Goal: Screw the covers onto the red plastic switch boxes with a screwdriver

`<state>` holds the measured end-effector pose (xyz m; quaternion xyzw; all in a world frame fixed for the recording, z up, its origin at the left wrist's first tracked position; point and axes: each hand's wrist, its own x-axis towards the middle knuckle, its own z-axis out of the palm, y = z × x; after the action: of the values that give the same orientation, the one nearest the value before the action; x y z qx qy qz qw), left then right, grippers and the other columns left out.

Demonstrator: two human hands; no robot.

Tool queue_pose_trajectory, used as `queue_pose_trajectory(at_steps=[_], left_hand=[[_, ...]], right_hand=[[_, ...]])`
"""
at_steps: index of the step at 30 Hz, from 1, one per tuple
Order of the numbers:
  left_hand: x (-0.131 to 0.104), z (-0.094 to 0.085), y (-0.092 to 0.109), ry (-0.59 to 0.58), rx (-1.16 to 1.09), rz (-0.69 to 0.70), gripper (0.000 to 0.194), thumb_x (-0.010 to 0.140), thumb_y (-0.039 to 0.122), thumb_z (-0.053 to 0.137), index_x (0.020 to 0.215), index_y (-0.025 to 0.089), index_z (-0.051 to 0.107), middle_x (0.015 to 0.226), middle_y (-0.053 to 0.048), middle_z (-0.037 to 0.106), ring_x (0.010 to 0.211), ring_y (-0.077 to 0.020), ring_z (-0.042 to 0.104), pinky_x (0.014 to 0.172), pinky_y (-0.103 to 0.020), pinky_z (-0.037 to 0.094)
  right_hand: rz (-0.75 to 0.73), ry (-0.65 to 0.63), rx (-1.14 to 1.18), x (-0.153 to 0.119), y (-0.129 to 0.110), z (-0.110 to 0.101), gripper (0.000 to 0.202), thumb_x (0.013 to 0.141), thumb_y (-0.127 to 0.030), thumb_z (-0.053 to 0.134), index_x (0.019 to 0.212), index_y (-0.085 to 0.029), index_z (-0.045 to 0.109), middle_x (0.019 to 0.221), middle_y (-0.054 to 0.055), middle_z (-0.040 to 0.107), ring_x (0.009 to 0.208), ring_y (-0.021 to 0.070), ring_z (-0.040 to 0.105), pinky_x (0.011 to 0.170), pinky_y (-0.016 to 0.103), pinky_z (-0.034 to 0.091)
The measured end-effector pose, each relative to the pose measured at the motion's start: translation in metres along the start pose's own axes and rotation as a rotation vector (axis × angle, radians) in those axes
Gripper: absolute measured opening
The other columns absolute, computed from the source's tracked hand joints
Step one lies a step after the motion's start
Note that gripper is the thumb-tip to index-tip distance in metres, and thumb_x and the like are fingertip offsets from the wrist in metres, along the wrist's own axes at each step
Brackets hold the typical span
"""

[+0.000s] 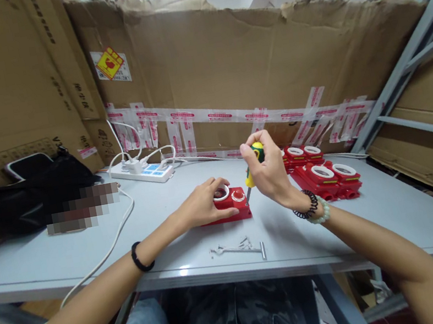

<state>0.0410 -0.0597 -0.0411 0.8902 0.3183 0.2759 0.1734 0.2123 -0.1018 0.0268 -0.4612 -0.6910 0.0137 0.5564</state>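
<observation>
A red box-shaped device (pixel 243 211) with a white ring and a round red knob on top lies on the grey table. My left hand (pixel 206 204) is closed over its left part, hiding much of that end. In my right hand (pixel 267 171) is a screwdriver (pixel 250 179) with a yellow and green handle, gripped in the fist. The shaft slants down to the right end of the device, where its tip meets or nearly meets a corner. Just in front lie a metal T-shaped tool (pixel 243 249) and several small screws (pixel 246 242).
More red devices (pixel 326 179) with white rings stand at the right. A white power strip (pixel 143 171) with plugs and cables sits at the back left, near a black bag (pixel 30 197) and a phone (pixel 29 166). Cardboard (pixel 200 70) walls the rear; metal shelving (pixel 393 50) rises at right.
</observation>
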Motion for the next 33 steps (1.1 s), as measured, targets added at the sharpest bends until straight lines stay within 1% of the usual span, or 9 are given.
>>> queue_pose_trajectory(at_steps=[3, 6, 8, 11, 15, 21, 27, 31, 33], left_hand=[[0.0, 0.0, 0.0, 0.004, 0.017, 0.003, 0.057, 0.069, 0.056, 0.068, 0.11, 0.02, 0.052, 0.101, -0.008, 0.057, 0.087, -0.0225, 0.062, 0.08, -0.038, 0.051], [0.0, 0.0, 0.0, 0.009, 0.015, 0.0, 0.057, 0.069, 0.056, 0.068, 0.111, 0.02, 0.052, 0.102, -0.008, 0.057, 0.087, -0.0222, 0.062, 0.079, -0.037, 0.051], [0.0, 0.0, 0.0, 0.007, 0.021, -0.002, 0.056, 0.07, 0.055, 0.068, 0.111, 0.02, 0.052, 0.102, -0.007, 0.056, 0.086, -0.0216, 0.061, 0.079, -0.037, 0.051], [0.0, 0.0, 0.001, 0.001, 0.039, -0.008, 0.054, 0.071, 0.053, 0.068, 0.111, 0.02, 0.052, 0.101, -0.007, 0.056, 0.085, -0.0211, 0.061, 0.078, -0.036, 0.051], [0.001, -0.001, 0.002, -0.007, 0.039, -0.017, 0.054, 0.07, 0.051, 0.069, 0.111, 0.02, 0.051, 0.101, -0.007, 0.056, 0.086, -0.0214, 0.062, 0.079, -0.037, 0.051], [0.001, -0.001, 0.0, -0.023, 0.021, -0.038, 0.057, 0.069, 0.053, 0.069, 0.113, 0.02, 0.05, 0.104, -0.007, 0.055, 0.09, -0.022, 0.063, 0.082, -0.037, 0.052], [0.001, 0.0, 0.0, -0.024, 0.025, -0.04, 0.057, 0.07, 0.051, 0.068, 0.114, 0.021, 0.049, 0.106, -0.008, 0.055, 0.091, -0.022, 0.063, 0.082, -0.036, 0.052], [0.001, -0.001, 0.0, -0.029, 0.034, -0.039, 0.058, 0.069, 0.054, 0.069, 0.113, 0.021, 0.05, 0.104, -0.007, 0.055, 0.089, -0.0217, 0.062, 0.082, -0.037, 0.051], [0.002, -0.001, -0.001, -0.026, 0.036, -0.034, 0.06, 0.068, 0.055, 0.069, 0.114, 0.021, 0.05, 0.103, -0.007, 0.055, 0.089, -0.0217, 0.062, 0.082, -0.037, 0.051]], right_hand=[[-0.041, -0.148, -0.474, 0.004, -0.002, -0.009, 0.031, 0.089, -0.045, 0.043, 0.103, -0.017, 0.049, 0.065, 0.001, 0.056, 0.053, 0.0136, 0.05, 0.054, 0.026, 0.031], [-0.04, -0.205, -0.829, 0.013, -0.01, -0.019, 0.042, 0.087, -0.056, 0.041, 0.091, -0.017, 0.056, 0.063, 0.006, 0.061, 0.056, 0.0188, 0.054, 0.052, 0.027, 0.024], [-0.051, -0.246, -0.917, 0.019, -0.018, -0.024, 0.047, 0.087, -0.06, 0.038, 0.08, -0.018, 0.057, 0.065, 0.008, 0.063, 0.059, 0.0206, 0.056, 0.052, 0.027, 0.024], [-0.074, -0.365, -0.89, 0.028, -0.026, -0.029, 0.042, 0.088, -0.055, 0.04, 0.075, -0.018, 0.055, 0.069, 0.009, 0.064, 0.063, 0.0203, 0.057, 0.053, 0.028, 0.027], [-0.091, -0.554, -0.709, 0.038, -0.026, -0.038, 0.021, 0.087, -0.037, 0.047, 0.08, -0.018, 0.053, 0.072, 0.005, 0.063, 0.062, 0.0158, 0.055, 0.057, 0.027, 0.032], [0.09, -0.815, -0.543, 0.048, -0.025, -0.054, 0.022, 0.084, -0.032, 0.048, 0.102, -0.02, 0.047, 0.076, 0.002, 0.064, 0.045, 0.0104, 0.05, 0.047, 0.025, 0.032], [-0.072, -0.769, -0.854, 0.053, -0.035, -0.052, 0.04, 0.088, -0.052, 0.04, 0.079, -0.016, 0.055, 0.069, 0.009, 0.061, 0.058, 0.0178, 0.054, 0.052, 0.029, 0.032], [-0.149, -0.963, -0.695, 0.059, -0.038, -0.055, 0.022, 0.086, -0.036, 0.048, 0.098, -0.019, 0.052, 0.078, 0.005, 0.063, 0.058, 0.0135, 0.052, 0.053, 0.026, 0.034], [-0.185, -1.046, -0.638, 0.059, -0.038, -0.057, 0.026, 0.083, -0.031, 0.052, 0.107, -0.02, 0.047, 0.082, 0.004, 0.063, 0.057, 0.0122, 0.051, 0.051, 0.025, 0.034]])
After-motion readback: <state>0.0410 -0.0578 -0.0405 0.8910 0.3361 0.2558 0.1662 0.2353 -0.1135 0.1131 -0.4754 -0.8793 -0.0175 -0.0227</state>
